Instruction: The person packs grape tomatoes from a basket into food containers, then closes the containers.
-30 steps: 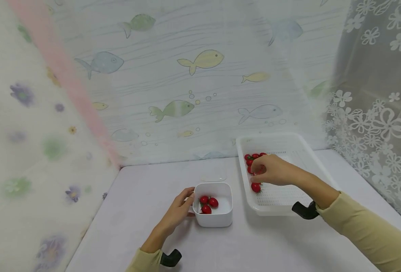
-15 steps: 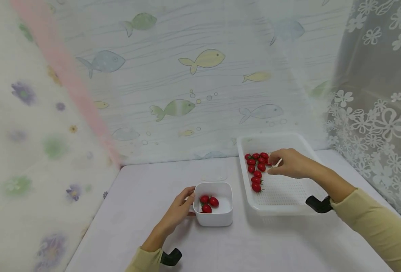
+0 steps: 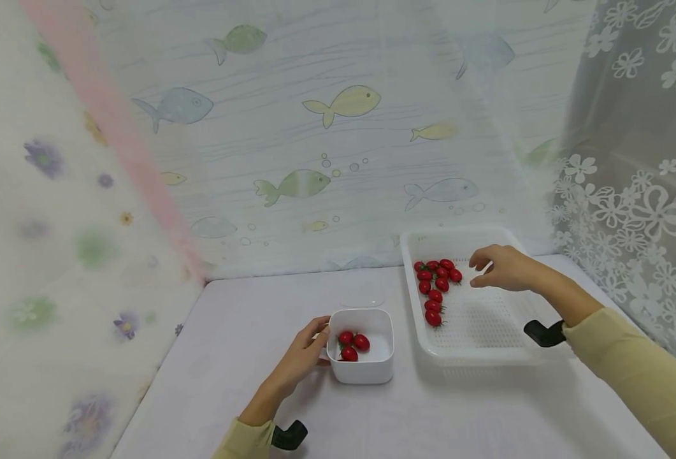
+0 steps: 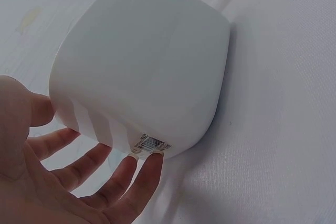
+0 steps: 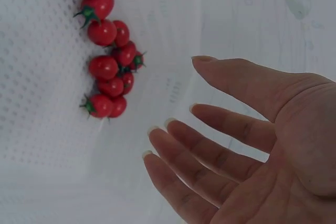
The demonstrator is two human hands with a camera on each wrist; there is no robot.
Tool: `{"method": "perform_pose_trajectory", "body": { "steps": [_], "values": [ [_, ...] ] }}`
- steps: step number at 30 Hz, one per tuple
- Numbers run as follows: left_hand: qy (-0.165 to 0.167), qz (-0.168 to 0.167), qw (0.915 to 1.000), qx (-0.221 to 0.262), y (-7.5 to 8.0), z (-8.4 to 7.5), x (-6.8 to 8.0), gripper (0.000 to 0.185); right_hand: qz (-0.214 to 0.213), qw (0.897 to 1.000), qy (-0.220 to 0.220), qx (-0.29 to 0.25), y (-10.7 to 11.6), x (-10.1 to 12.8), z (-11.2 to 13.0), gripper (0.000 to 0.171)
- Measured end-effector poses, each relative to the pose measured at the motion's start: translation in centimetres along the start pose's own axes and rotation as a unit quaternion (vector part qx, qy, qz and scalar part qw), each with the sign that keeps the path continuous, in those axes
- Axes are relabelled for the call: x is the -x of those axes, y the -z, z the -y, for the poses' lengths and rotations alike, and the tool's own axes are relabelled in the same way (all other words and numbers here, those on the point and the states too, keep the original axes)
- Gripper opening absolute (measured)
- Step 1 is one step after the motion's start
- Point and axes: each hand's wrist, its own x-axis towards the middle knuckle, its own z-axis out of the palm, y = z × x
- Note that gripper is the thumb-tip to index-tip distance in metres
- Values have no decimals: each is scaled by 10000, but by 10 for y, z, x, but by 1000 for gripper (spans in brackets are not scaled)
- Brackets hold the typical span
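Observation:
My left hand (image 3: 302, 349) touches the left side of a small white box (image 3: 366, 371), its relaxed fingertips against the wall by a barcode label (image 4: 152, 144) in the left wrist view. Inside the box lie a few red cherry tomatoes (image 3: 362, 343). My right hand (image 3: 505, 268) hovers over a white perforated basket (image 3: 481, 354), holding nothing, with fingers spread and lightly bent. To the left of that hand, more cherry tomatoes (image 3: 432, 317), several with green stems, lie along the basket's left side; in the right wrist view the tomatoes (image 5: 103, 67) are apart from the fingertips.
A clear, thin-edged piece (image 3: 362, 302) lies just behind the box on the white-covered table (image 3: 246, 331). Behind stands a fish-print curtain (image 3: 292, 242); flowered cloth (image 3: 85, 287) hangs at the left and a sheer lace curtain (image 3: 630, 210) at the right.
My right hand has moved right and away from the tomatoes, uncovering those in the basket, including one at the right of the cluster. The left hand and the box have stayed put.

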Motion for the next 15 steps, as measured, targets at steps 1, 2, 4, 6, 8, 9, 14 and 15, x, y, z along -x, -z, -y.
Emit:
{"method": "perform_pose_trajectory", "body": {
  "steps": [1, 2, 4, 6, 8, 9, 14, 15],
  "values": [
    [4, -5, 10000, 0, -1, 0, 1, 43, 11, 10000, -9, -9, 1, -1, -3, 46],
    [3, -11, 10000, 2, -2, 0, 2, 43, 25, 10000, -21, -17, 1, -1, -5, 46],
    [2, -27, 10000, 11, -3, 0, 3, 44, 58, 10000, -53, -39, 2, -3, -10, 47],
    [1, -41, 10000, 15, -4, 0, 5, 44, 116, 9999, -97, -62, 3, -5, -15, 48],
    [1, -51, 10000, 10, -6, 0, 7, 44, 191, 9996, -172, -75, 5, -6, -20, 49],
    [1, -55, 10000, 8, -7, 0, 7, 44, 253, 9994, -227, -110, 6, -7, -22, 51],
    [5, -103, 9999, 26, -11, -1, 11, 43, 658, 9961, -490, -329, 9, -14, -33, 59],
    [5, -121, 9999, 48, -12, -3, 12, 43, 726, 9952, -530, -394, 9, -16, -36, 60]
  ]
}}
